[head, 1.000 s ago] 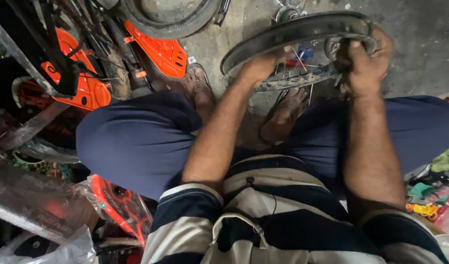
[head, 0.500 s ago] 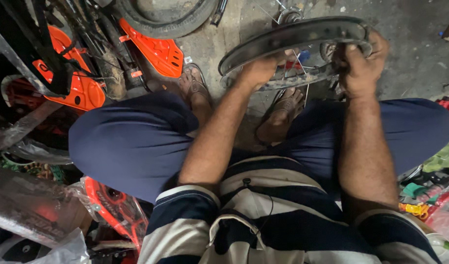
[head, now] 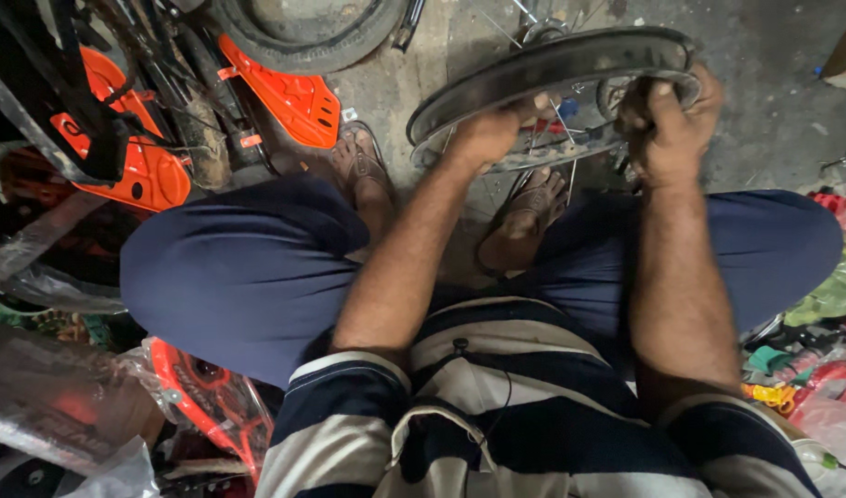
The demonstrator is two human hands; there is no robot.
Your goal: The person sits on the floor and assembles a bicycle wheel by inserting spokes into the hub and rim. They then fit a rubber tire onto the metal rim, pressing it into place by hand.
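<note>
Metal bicycle wheel [head: 552,69] held tilted above sandalled feet, near floor. Left hand [head: 492,129] grips near rim edge; right hand [head: 672,129] closed tight on rim's right side. Wheel bare, tyre [head: 303,37] lying apart, left of wheel; fitting looks unfinished.

My left hand [head: 492,129] grips the near edge of a small spoked wheel [head: 552,69], my right hand [head: 667,129] clutches its right side, above my sandalled feet [head: 524,207] on the concrete floor [head: 764,101].
</note>
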